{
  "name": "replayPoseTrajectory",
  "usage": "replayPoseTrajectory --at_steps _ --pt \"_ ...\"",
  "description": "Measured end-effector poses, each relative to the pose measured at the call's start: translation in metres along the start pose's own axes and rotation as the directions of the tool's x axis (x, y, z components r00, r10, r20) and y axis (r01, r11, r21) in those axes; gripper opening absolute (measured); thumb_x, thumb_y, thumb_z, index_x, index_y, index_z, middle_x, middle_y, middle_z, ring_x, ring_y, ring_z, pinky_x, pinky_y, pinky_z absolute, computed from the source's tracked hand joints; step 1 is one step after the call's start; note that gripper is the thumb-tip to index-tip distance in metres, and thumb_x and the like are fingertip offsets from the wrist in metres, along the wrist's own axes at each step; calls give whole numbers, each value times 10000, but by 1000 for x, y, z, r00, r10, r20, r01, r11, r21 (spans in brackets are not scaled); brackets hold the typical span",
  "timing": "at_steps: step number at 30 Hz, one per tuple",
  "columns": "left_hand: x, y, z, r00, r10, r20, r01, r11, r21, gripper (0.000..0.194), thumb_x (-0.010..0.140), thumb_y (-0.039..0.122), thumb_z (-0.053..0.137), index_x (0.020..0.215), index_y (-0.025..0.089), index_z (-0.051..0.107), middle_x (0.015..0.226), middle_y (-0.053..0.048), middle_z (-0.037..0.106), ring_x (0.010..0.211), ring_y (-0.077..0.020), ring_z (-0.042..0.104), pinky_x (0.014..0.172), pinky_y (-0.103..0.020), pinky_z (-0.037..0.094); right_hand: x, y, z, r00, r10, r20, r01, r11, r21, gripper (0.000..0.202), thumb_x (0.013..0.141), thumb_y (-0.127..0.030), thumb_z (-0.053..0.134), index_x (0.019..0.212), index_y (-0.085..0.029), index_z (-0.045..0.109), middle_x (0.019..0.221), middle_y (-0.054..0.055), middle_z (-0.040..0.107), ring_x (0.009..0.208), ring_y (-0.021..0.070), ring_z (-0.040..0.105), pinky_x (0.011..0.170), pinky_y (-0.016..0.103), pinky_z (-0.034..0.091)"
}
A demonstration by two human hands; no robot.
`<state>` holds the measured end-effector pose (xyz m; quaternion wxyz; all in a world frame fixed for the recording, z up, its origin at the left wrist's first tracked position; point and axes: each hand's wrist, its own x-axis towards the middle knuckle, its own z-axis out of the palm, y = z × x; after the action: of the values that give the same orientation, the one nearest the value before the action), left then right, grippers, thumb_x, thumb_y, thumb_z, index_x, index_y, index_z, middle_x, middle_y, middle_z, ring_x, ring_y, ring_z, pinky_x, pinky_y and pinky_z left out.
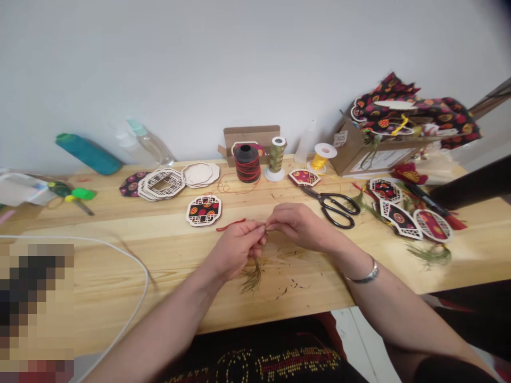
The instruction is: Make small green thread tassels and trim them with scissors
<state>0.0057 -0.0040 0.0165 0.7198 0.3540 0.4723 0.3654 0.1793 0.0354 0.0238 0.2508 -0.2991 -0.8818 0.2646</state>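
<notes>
My left hand [239, 242] is closed in a pinch on a green thread tassel [252, 277], whose loose strands hang below the fingers. A short red cord [229, 225] sticks out to the left behind this hand. The fingertips of my right hand [293, 224] are pinched together and meet those of the left. What lies between them is too small to make out. A silver bracelet [369, 270] circles the right wrist. Just beyond the hands lies a patterned fabric piece with a cut-out wooden frame [203, 210]. Black-handled scissors [331, 205] rest to the right.
Along the wall stand a red-and-black thread spool [246, 165], a green spool [277, 157] and a yellow one [320, 158]. Wooden frames [162, 183] are stacked at left. A fabric-filled cardboard box [379, 151] and several finished ornaments [399, 219] sit at right. A white cable [143, 266] curves at left.
</notes>
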Motion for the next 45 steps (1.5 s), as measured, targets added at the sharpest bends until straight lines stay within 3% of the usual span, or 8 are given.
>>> replayPoseTrajectory --at_steps 15,35,38,40,42,45 --pt "-1 2 0 997 -78 -5 78 997 -20 188 663 299 713 714 119 688 549 26 460 463 -31 327 398 -154 209 0 8 -2 1000 18 -4 -18 1000 -25 138 849 -104 514 806 -124 644 764 46 632 707 120 546 682 241 409" --pt "1 3 0 987 -42 -153 47 998 29 255 615 351 739 719 119 734 483 72 303 411 -23 222 365 -176 132 1 18 -1 989 -29 -147 19 997 -72 140 877 -157 504 828 -127 632 781 59 625 756 138 562 710 248 440" --pt "2 2 -1 985 -32 -171 39 998 43 252 627 355 735 732 125 735 470 79 280 400 -25 210 355 -179 131 2 17 -5 972 33 -233 -72 984 -160 157 891 -194 492 866 -130 632 850 80 644 830 160 568 768 272 441" --pt "2 2 -2 984 -28 -177 37 998 47 268 632 367 734 756 130 736 456 85 268 392 -25 198 351 -178 126 0 13 -14 948 164 -272 -246 921 -302 167 890 -196 485 874 -123 635 892 105 650 866 190 568 790 305 434" --pt "3 1 -3 983 -23 -184 32 999 44 289 624 376 741 774 129 735 442 89 275 388 -23 193 351 -174 126 -6 9 -25 908 317 -274 -415 769 -486 168 878 -189 491 869 -107 638 912 137 649 882 227 569 786 336 425" --pt "4 0 -3 979 -11 -202 19 999 36 300 609 376 749 775 126 734 434 75 350 385 -20 200 352 -173 133 -26 6 -42 846 481 -232 -491 530 -692 155 848 -163 504 866 -81 634 891 166 648 850 252 582 753 339 416"
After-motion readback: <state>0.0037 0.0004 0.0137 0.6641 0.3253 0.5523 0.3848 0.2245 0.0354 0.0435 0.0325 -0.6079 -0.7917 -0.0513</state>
